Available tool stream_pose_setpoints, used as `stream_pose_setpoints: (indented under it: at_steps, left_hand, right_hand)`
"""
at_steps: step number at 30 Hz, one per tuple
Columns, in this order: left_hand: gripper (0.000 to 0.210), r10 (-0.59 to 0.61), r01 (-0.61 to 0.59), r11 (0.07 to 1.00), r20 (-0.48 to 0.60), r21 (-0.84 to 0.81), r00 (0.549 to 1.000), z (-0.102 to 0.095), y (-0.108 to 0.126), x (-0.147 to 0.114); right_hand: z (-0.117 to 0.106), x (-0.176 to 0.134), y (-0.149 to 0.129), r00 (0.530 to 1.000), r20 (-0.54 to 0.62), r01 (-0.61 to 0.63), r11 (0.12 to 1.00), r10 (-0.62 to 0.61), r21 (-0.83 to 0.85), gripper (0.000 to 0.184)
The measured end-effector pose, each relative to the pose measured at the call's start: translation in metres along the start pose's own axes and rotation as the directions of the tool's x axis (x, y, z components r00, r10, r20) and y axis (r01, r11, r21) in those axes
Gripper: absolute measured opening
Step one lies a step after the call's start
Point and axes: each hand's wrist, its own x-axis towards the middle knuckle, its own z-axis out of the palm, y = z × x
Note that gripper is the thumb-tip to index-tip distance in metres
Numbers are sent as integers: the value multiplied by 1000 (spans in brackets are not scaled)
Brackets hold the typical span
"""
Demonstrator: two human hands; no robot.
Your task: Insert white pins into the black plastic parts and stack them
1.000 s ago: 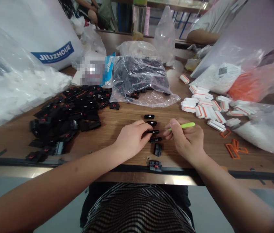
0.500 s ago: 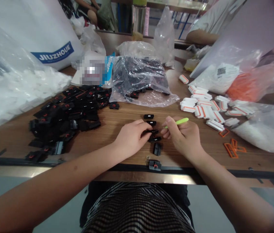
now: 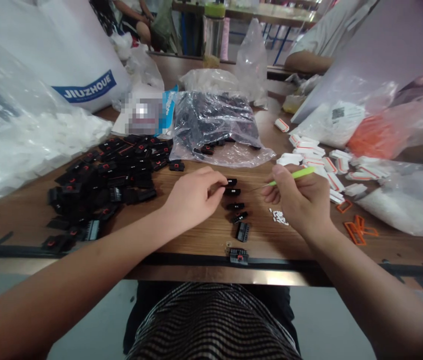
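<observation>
Black connectors (image 3: 233,192) form a near-to-far column on the middle of the wooden table (image 3: 196,240). The right hand (image 3: 297,200) is curled closed around a pick. The left hand (image 3: 196,195) has thumb and forefinger nearly together beside the two farthest connectors; any grip is unclear. The green-handled pick (image 3: 297,173) points left. Tiny white pieces (image 3: 279,217) lie near the right hand.
</observation>
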Motion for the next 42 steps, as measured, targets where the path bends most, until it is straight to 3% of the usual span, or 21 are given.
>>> stream_pose_setpoints:
  at_steps: [6, 15, 38, 42]
  left_hand:
    - [22, 0, -17, 992, 144, 121, 990, 5, -1, 13]
    - [20, 22, -42, 990, 150, 133, 988, 24, -7, 6]
    - [18, 0, -12, 997, 147, 78, 989, 25, -6, 7]
    - [18, -10, -1, 997, 149, 75, 989, 25, -5, 7]
  right_hand:
    - [14, 2, 15, 1000, -14, 3, 999, -2, 43, 38]
    - [20, 1, 25, 1000, 16, 20, 999, -21, 32, 41]
    - [21, 3, 26, 998, 62, -2, 999, 5, -44, 43]
    - [20, 1, 27, 1000, -17, 7, 999, -6, 37, 40]
